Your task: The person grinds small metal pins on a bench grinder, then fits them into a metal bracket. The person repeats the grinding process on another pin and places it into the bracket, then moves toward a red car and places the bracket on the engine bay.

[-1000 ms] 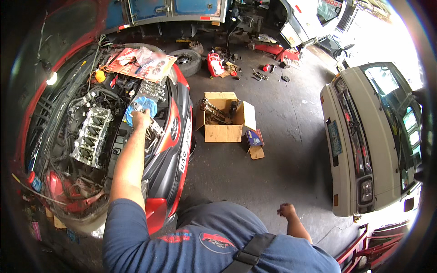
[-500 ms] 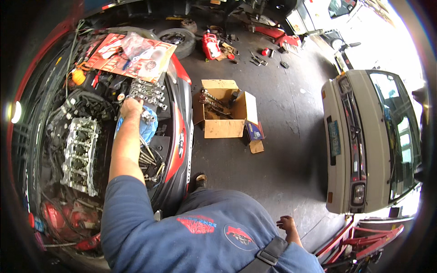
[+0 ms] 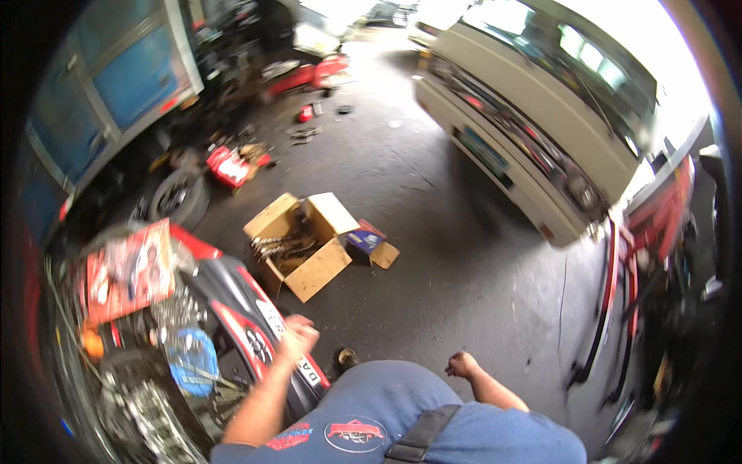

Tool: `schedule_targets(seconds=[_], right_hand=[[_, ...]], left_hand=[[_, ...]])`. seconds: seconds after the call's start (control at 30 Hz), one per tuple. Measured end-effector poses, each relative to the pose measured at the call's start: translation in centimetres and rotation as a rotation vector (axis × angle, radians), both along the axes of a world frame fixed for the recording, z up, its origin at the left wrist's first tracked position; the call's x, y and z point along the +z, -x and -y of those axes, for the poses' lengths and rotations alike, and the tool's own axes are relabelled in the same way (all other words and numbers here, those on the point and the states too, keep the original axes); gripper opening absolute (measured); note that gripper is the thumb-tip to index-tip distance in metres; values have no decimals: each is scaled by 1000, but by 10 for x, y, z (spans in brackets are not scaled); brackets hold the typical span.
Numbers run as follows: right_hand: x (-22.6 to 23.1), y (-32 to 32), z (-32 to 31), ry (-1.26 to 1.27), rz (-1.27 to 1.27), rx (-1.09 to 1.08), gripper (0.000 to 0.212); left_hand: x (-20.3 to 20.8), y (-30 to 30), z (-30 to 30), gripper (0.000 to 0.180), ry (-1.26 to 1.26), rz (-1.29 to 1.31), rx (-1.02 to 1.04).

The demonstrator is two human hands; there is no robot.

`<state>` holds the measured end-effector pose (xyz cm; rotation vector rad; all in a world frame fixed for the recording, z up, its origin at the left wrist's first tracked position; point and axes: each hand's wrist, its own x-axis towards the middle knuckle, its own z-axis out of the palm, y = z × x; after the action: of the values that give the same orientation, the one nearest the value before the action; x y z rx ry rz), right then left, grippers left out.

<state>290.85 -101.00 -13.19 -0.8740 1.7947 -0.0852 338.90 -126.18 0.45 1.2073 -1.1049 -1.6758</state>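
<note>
Head view: the left hand [image 3: 297, 338], blurred, is raised over the front edge of the red-and-black car, its fingers partly bent; whether it grips anything, I cannot tell. Nearest to it are the dark front bumper [image 3: 232, 288] and the white number plate [image 3: 311, 373], which lie at the lower left, partly covered by the hand and forearm; contact is unclear. The right hand [image 3: 461, 364] hangs over the floor [image 3: 495, 309], well apart from the car, fingers loosely curled; its grasp cannot be made out either. Between the 2 hands, 1 shoe [image 3: 346, 357] shows in front of the blue shirt [image 3: 487, 437].

In the engine bay, a blue plastic sheet [image 3: 192, 363] lies beside long bolts [image 3: 224, 393], near the silver engine block [image 3: 158, 421]. A red-and-white card [image 3: 104, 282] rests farther up. Beyond the bumper, an open cardboard box [image 3: 313, 274] holds metal shafts [image 3: 280, 246], with 1 small blue box [image 3: 363, 239] just beside it. At the upper right stands a beige van [image 3: 533, 100].
</note>
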Motion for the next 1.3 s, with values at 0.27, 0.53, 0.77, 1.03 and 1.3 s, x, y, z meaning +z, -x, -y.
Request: schedule_targets(seconds=[0.27, 0.53, 0.77, 1.03, 1.3], right_hand=[[88, 6, -100, 289, -54, -427, 26], [91, 148, -191, 515, -74, -680, 30], [80, 332, -244, 421, 19, -857, 24], [-68, 438, -510, -376, -387, -616, 16], [-8, 326, -541, -626, 176, -2245, 21]], left_hand=[[-56, 165, -104, 25, -671, 305, -959], [-85, 422, -120, 29, -225, 643, -1442], [-104, 627, -157, 32, 142, 604, -1729], [-74, 950, -200, 33, 521, 495, -2009], [7, 1278, -339, 42, 828, 572, -2744]])
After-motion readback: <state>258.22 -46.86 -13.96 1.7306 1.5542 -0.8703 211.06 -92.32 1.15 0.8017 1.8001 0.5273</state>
